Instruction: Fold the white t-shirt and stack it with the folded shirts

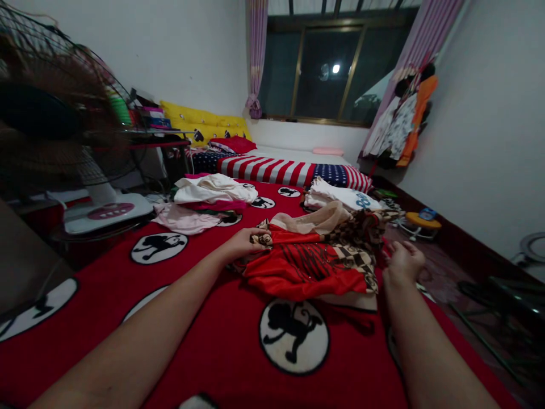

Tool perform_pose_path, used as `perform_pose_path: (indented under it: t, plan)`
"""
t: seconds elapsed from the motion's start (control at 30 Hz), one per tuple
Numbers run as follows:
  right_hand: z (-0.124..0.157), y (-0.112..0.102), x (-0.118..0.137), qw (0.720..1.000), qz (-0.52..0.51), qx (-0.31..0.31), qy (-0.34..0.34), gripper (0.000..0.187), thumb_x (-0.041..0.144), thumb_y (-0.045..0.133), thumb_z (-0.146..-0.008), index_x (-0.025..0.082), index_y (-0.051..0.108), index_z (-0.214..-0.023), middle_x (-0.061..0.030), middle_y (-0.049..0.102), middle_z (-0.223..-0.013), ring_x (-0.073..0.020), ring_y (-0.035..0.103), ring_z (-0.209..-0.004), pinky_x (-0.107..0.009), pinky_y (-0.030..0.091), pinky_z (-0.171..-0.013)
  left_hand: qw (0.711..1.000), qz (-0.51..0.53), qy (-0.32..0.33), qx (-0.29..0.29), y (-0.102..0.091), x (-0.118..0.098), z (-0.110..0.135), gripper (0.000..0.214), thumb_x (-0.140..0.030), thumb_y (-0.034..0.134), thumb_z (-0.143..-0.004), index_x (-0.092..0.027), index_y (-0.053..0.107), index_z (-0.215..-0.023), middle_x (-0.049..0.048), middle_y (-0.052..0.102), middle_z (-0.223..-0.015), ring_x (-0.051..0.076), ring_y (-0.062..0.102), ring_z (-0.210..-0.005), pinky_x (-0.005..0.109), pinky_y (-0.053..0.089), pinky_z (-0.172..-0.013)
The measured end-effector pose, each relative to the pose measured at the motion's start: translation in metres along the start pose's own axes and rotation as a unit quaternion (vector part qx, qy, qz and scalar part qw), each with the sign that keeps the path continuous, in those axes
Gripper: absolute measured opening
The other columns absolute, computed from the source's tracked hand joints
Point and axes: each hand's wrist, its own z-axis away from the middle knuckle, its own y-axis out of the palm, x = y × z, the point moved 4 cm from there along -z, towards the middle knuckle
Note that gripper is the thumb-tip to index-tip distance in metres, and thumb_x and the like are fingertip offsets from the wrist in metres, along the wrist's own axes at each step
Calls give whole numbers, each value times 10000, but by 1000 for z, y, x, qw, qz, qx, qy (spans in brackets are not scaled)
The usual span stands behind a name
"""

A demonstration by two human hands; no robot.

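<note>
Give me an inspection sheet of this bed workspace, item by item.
surface: red bed cover with monkey-print circles.
job's things: red and brown-patterned garments, heaped.
clutter: white and pink clothes; white printed garment.
grip: left hand holds the garments' edge; right hand open beside them.
cables: dark wires behind the pedestal fan.
surroundings: striped bedding, window, hanging clothes.

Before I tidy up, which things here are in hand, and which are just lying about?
In hand: left hand on the red and brown clothes; right hand, open, beside them.
Lying about: white clothes; pink garment; folded white shirt; standing fan.
</note>
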Motion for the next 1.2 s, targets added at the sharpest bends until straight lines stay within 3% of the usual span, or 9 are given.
perform_pose_path:
  t: [0.1,0.2,0.43,0.57,0.73,0.87,1.0,1.1,1.2]
  plan:
    - [10,7,5,994,73,11,-79,318,275,634,-635,190,575,-936,-27,608,-925,-182,604,-877,-333,507,-790,1000,-8,0,3,1,0,1,649,-310,727,-611,-97,618,-1214,107,694,-1104,273,645,-989,373,497,-875]
    - [28,27,7,956,189,161,-158,450,336,666,-634,151,609,-1040,-104,640,-1046,-212,644,-851,-372,513,-795,1000,4,-2,3,0,0,1,645,-301,724,-611,-108,614,-1217,96,692,-1119,269,644,-1007,379,488,-903]
    - [68,53,13,902,251,330,-122,405,494,631,-715,151,694,-920,-116,703,-869,-254,663,-800,-387,522,-731,995,34,89,-28,7,-30,7,585,-243,655,-702,-116,583,-1268,108,658,-1196,258,635,-1032,361,468,-926]
    - [114,69,22,858,143,489,68,484,617,549,-771,181,671,-944,-108,711,-981,-240,674,-829,-351,535,-686,977,59,175,103,42,-76,32,484,-197,614,-776,-168,604,-1259,71,669,-1178,220,632,-1036,295,472,-904]
    - [142,73,22,817,154,549,85,309,259,713,-606,162,708,-899,-48,727,-880,-191,648,-800,-277,499,-718,939,26,206,275,75,-102,56,376,-267,657,-797,-171,680,-1160,68,708,-1074,208,651,-963,255,496,-831]
    - [141,69,18,823,62,522,215,318,132,596,-516,165,711,-811,7,694,-661,-122,583,-539,-224,451,-539,980,77,161,92,45,-77,29,286,-297,600,-830,-134,717,-1034,89,732,-951,202,676,-860,287,528,-777]
    - [162,68,38,754,-22,605,254,228,98,583,-509,162,713,-684,16,675,-608,-99,582,-531,-181,436,-525,977,51,182,-103,7,-43,5,500,-228,621,-759,-164,591,-1254,125,630,-1227,239,616,-1076,397,478,-949]
    - [191,63,52,674,-45,686,271,182,95,571,-515,136,716,-616,3,649,-563,-82,542,-474,-160,392,-461,981,-16,189,-50,14,-30,2,691,-258,669,-728,-225,466,-1388,115,439,-1449,276,431,-1310,440,346,-1084]
    - [209,55,59,623,-61,729,277,144,120,576,-518,122,703,-584,-2,605,-511,-72,479,-410,-166,340,-407,977,-59,201,48,37,-32,8,550,-307,686,-729,-243,602,-1269,94,381,-1495,310,311,-1386,447,254,-1128]
